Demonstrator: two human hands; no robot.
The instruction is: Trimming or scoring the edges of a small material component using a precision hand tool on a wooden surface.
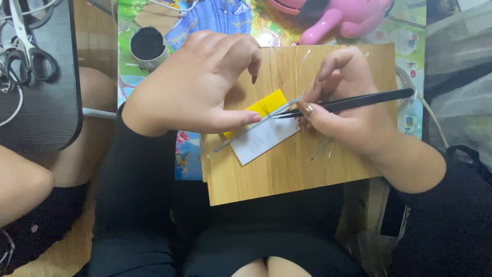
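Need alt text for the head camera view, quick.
Right hand holds black tweezers with tips at a white card on a wooden board. Left hand presses a yellow paper piece beside it.

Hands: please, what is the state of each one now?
Left hand: holds nothing; its thumb presses the yellow paper on the wooden board.
Right hand: closed on black tweezers, tips at the white paper.
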